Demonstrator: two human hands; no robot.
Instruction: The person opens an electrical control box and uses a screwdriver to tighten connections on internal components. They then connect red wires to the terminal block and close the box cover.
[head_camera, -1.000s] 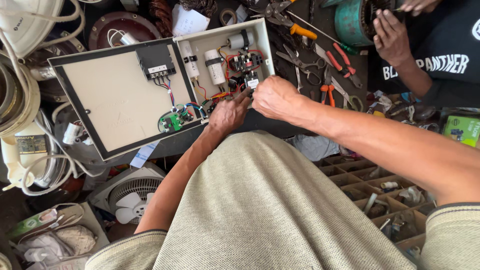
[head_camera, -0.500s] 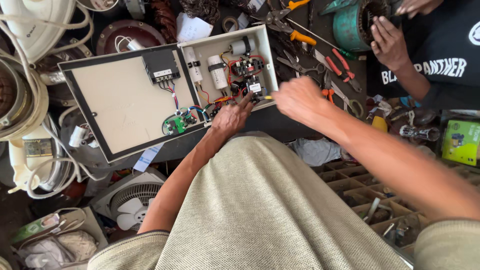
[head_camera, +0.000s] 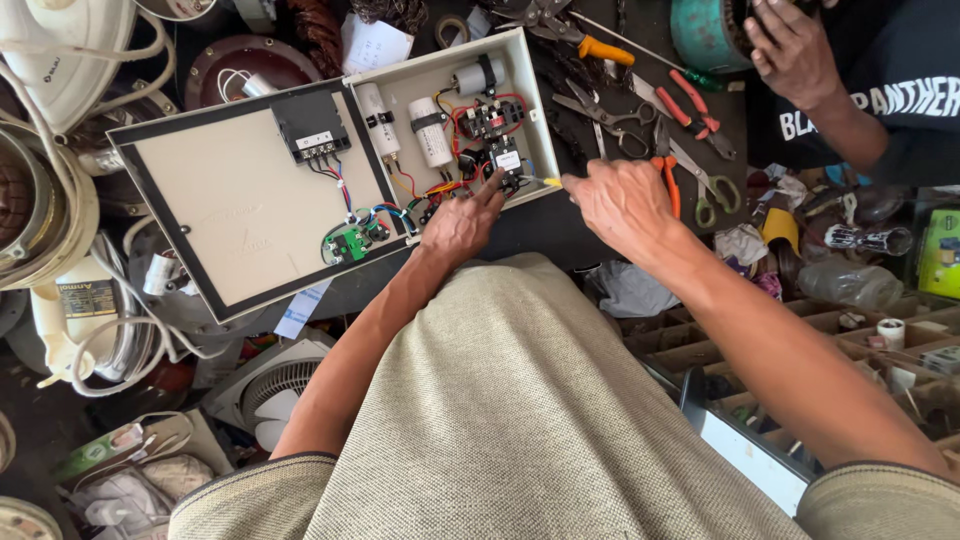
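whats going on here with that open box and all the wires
A person is bent over an open electrical control box. Their left hand reaches a fingertip to the wiring by the black relay block, and their right hand brings a thin yellow-handled tool to the box's edge. Pliers and scissors lie beyond. Another person's hand rests on a teal motor housing.

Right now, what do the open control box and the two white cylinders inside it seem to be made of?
The control box looks like painted sheet metal: flat matte cream panels with thin, dark folded edges. The white cylinders look like smooth plastic or coated casings, faintly glossy, each under a dark strap; which one cannot be told.
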